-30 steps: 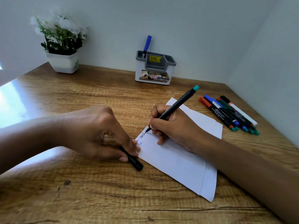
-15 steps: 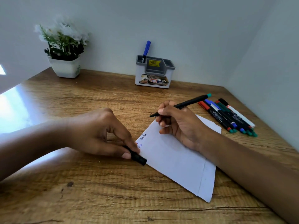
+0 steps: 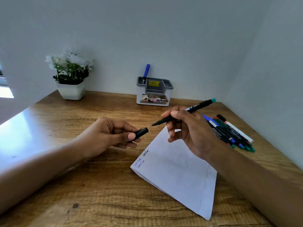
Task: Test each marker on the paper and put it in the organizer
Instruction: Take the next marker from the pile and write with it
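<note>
Marker [image 3: 182, 113] in hand is a slim, stiff, light stick, black with a green end. Its bare tip points left above the far corner of the paper [image 3: 177, 171]. The right hand [image 3: 188, 128] pinches it toward the tip end, fingers [image 3: 172, 114] curled round the barrel. That hold suits capping, though one nearer the middle would likely balance better for the carry. The left hand [image 3: 108, 133] grips the small black cap [image 3: 141, 132], its mouth facing the tip and just apart from it. The wet tip looks the only delicate part, best kept off skin and bench [image 3: 98, 185]. The organizer [image 3: 155, 92] stands against the back wall, a blue marker [image 3: 146, 72] upright in its left slot. Open bench lies between hands and organizer. Spare markers [image 3: 229, 131] are heaped to the right near the side wall, and a plant [image 3: 71, 76] sits far left.
</note>
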`<state>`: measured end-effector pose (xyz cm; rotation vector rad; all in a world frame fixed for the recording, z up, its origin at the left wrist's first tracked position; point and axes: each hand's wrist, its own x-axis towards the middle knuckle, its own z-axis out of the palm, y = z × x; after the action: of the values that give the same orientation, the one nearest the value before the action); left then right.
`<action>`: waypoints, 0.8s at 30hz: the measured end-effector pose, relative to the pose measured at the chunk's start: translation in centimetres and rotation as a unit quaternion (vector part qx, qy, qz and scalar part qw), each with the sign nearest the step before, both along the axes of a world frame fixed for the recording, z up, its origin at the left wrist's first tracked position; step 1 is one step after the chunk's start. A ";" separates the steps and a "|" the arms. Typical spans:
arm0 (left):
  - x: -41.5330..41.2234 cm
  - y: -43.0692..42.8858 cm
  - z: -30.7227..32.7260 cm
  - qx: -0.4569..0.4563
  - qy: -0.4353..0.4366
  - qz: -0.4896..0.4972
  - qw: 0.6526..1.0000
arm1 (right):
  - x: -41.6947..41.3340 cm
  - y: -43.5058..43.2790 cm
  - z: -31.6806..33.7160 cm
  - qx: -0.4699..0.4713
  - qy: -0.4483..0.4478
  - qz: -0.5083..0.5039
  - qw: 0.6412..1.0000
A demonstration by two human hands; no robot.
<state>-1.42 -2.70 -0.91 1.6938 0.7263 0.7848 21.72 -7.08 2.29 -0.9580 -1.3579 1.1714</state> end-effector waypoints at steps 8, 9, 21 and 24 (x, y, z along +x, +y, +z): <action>0.5 -0.6 0.4 -0.014 -0.006 0.008 1.000 | -0.8 -0.3 -0.5 -0.004 -0.052 0.024 0.998; 0.5 -0.7 0.5 -0.014 -0.008 0.008 1.000 | -0.9 -0.4 -0.6 0.001 -0.065 0.029 0.997; 2.0 -1.8 0.6 -0.084 -0.076 0.066 0.991 | -2.1 -0.8 -1.9 0.042 -0.049 0.028 0.998; 1.9 -2.0 1.3 -0.068 -0.088 0.066 0.992 | -2.2 -0.9 -1.5 0.032 -0.029 0.034 0.998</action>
<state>0.51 -4.67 0.34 1.4456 0.7573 0.9430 19.48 -7.97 0.76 -0.9120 -1.4757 1.1505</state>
